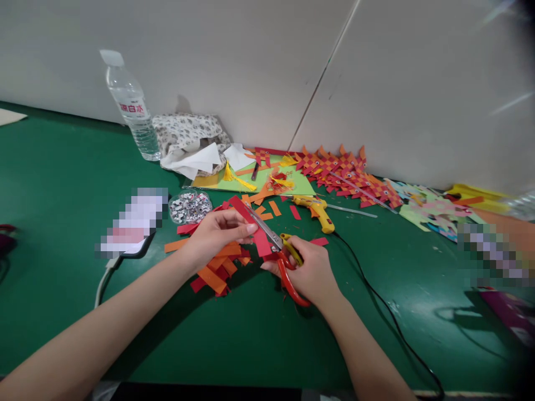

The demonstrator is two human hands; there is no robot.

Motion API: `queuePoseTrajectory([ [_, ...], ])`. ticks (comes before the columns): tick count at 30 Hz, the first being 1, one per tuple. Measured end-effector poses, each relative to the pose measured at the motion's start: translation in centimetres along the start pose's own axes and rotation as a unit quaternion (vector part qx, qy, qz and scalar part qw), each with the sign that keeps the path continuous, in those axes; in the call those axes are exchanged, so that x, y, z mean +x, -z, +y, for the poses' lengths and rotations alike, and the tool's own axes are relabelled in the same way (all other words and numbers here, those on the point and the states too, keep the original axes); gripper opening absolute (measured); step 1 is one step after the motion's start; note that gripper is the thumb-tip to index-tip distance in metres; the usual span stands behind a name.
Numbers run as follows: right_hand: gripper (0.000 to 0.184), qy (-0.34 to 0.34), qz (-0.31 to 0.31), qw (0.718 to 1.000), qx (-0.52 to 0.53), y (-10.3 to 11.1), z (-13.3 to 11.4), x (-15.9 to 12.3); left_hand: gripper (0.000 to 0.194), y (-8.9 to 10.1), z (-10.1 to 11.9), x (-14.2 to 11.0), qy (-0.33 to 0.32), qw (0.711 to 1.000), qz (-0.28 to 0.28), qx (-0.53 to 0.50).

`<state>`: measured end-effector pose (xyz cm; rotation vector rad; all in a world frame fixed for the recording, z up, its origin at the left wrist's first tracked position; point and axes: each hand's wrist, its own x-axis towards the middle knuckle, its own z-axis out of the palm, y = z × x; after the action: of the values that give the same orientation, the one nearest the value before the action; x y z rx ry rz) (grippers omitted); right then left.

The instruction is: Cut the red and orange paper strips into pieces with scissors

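Observation:
Between the thumb and fingers of my left hand [221, 231] is a red paper strip [262, 245], tilted over the table. My right hand [307, 267] grips scissors [288, 273] with one red and one yellow-green handle. Their metal blades point up and left, lying along the strip; whether they are parted I cannot make out. Below my left hand lies a loose heap of orange and red paper strips [215, 275]. Just beyond the scissors rests a yellow glue gun [315, 211], with small orange and red paper pieces [275, 208] beside it.
A water bottle [131, 111] and a patterned cloth tissue pouch [190, 139] stand by the wall. A bag of googly eyes [190, 207] sits near a blurred phone [134, 223]. Woven red-orange paper fish [334, 170] pile at the back. The black cord [388, 312] runs down the right.

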<state>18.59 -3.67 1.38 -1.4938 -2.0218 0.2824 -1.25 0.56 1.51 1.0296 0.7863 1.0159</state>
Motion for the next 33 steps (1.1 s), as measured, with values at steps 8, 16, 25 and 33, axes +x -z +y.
queuePoseTrajectory([
  [8, 0.045, -0.053, -0.044, 0.995, 0.069, 0.3, 0.0, 0.1, 0.014, -0.2, 0.1, -0.1, 0.023, 0.999, 0.011, 0.022],
  [16, 0.045, -0.231, -0.098, 0.863, 0.439, -0.7, 0.0, 0.3, 0.019, -0.6, -0.8, -0.1, 0.083, 0.995, 0.027, 0.049],
  [25, 0.043, -0.236, -0.097, 0.856, 0.450, -0.9, 0.0, 0.1, 0.024, -0.7, -0.8, 0.0, 0.105, 0.993, 0.038, 0.043],
  [33, 0.040, -0.223, -0.100, 0.886, 0.393, -0.8, -0.3, 0.1, 0.021, -0.6, 0.0, -0.1, 0.066, 0.995, 0.035, 0.062],
])
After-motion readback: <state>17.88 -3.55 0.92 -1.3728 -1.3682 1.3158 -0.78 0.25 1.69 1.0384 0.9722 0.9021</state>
